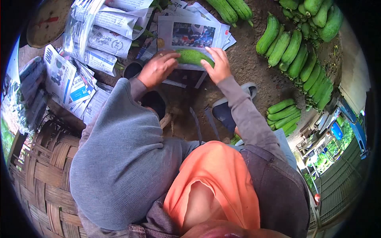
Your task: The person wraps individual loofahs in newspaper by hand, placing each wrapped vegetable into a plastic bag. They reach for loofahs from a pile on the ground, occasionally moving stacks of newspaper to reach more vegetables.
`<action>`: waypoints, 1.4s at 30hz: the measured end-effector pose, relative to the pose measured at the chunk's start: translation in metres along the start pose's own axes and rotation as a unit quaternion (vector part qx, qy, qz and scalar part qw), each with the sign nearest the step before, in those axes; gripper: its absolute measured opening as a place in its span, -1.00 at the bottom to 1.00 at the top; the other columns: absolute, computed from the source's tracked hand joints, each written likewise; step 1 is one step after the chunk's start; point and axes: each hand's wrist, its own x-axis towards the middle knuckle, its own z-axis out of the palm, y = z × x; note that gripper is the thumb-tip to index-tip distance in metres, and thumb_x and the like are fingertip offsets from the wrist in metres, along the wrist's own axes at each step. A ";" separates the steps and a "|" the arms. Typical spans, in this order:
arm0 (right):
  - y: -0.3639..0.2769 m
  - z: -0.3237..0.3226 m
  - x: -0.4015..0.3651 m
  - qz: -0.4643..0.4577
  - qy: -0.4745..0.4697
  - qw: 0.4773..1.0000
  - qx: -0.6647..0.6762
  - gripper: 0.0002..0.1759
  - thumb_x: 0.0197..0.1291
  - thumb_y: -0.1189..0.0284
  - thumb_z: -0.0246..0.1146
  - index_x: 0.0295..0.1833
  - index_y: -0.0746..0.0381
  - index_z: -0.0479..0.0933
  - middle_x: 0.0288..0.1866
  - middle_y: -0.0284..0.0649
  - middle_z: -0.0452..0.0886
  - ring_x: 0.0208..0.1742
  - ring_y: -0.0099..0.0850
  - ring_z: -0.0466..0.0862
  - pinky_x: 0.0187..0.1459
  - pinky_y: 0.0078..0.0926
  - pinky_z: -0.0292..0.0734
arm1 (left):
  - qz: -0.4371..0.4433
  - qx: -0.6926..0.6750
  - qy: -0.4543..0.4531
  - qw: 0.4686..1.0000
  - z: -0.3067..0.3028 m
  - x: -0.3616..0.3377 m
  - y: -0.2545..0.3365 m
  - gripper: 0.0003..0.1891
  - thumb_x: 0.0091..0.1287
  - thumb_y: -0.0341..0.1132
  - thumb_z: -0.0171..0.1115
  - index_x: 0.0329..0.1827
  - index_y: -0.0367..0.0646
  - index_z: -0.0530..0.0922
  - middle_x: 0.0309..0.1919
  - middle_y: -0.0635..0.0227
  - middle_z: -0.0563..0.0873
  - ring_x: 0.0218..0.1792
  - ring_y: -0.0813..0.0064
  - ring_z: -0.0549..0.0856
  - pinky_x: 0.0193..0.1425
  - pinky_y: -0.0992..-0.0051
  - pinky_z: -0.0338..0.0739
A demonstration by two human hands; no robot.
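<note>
Green, smooth, oblong gourd (193, 57) on newspaper (190, 33), left hand (157, 69) and right hand (219, 65) touching.

Left hand (158, 69) palm down, reaching forward; right hand (217, 66) near it, fingers (210, 54) spread.

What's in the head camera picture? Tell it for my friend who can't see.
The left hand and right hand rest on a green gourd lying on a newspaper on the ground. More gourds are piled to the right, paper-wrapped bundles lie to the left, and a woven basket sits at lower left.
</note>
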 end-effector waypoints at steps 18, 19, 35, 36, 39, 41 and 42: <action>-0.006 0.028 0.036 -0.136 -0.021 0.990 -0.037 -0.45 -0.22 0.48 0.50 -0.04 0.09 0.44 0.02 -0.26 0.50 0.10 -0.18 0.50 0.06 -0.18 0.42 | -0.453 -0.158 0.070 0.874 -0.002 -0.038 0.007 -0.77 0.26 -0.38 0.27 -0.03 -0.18 0.59 -0.16 0.26 0.66 -0.17 0.33 0.63 -0.05 0.40 0.51; -0.007 0.026 0.039 -0.119 -0.031 0.992 -0.030 -0.45 -0.21 0.48 0.50 -0.04 0.11 0.44 0.01 -0.24 0.51 0.09 -0.17 0.52 0.06 -0.20 0.44 | -0.487 -0.265 0.021 0.832 0.002 -0.044 0.004 -0.76 0.29 -0.34 0.27 -0.01 -0.20 0.57 -0.13 0.27 0.65 -0.12 0.40 0.61 -0.01 0.43 0.50; -0.052 0.040 0.007 0.197 -0.075 0.918 0.335 -0.48 0.01 0.31 0.52 0.03 0.24 0.49 -0.09 -0.16 0.62 -0.08 -0.32 0.63 -0.01 -0.38 0.53 | -0.356 -0.673 0.061 0.645 0.003 0.000 0.016 -0.55 0.24 -0.29 0.36 0.16 -0.22 0.48 -0.04 0.35 0.65 -0.01 0.48 0.63 0.16 0.41 0.49; -0.052 0.030 0.013 0.141 -0.002 0.958 0.252 -0.49 0.01 0.31 0.52 0.04 0.24 0.49 -0.05 -0.16 0.60 -0.02 -0.31 0.61 0.03 -0.36 0.51 | -0.358 -0.673 0.083 0.642 -0.001 0.004 0.019 -0.56 0.24 -0.30 0.35 0.15 -0.22 0.48 -0.04 0.35 0.65 -0.01 0.48 0.63 0.16 0.41 0.49; -0.043 0.012 0.026 0.098 0.177 0.970 0.135 -0.52 0.05 0.29 0.48 0.04 0.26 0.53 0.15 -0.12 0.53 0.19 -0.28 0.50 0.15 -0.26 0.43 | -0.367 -0.671 0.087 0.639 -0.011 0.016 0.016 -0.56 0.25 -0.30 0.33 0.16 -0.25 0.46 -0.03 0.34 0.64 0.01 0.45 0.63 0.18 0.37 0.48; -0.036 0.010 0.027 0.230 0.092 0.913 0.324 -0.58 0.19 0.29 0.37 0.08 0.30 0.55 0.08 -0.11 0.61 0.08 -0.27 0.59 0.13 -0.37 0.45 | -0.349 -0.653 0.108 0.663 -0.007 0.021 0.013 -0.60 0.27 -0.30 0.30 0.13 -0.24 0.49 -0.07 0.35 0.65 -0.04 0.47 0.64 0.13 0.39 0.50; -0.032 0.012 0.028 0.239 0.032 0.872 0.426 -0.57 0.24 0.29 0.34 0.12 0.31 0.53 0.05 -0.11 0.64 0.06 -0.26 0.61 0.13 -0.41 0.46 | -0.363 -0.643 0.100 0.667 -0.005 0.024 0.011 -0.67 0.26 -0.32 0.33 0.05 -0.22 0.53 -0.15 0.38 0.67 -0.13 0.52 0.65 0.05 0.44 0.53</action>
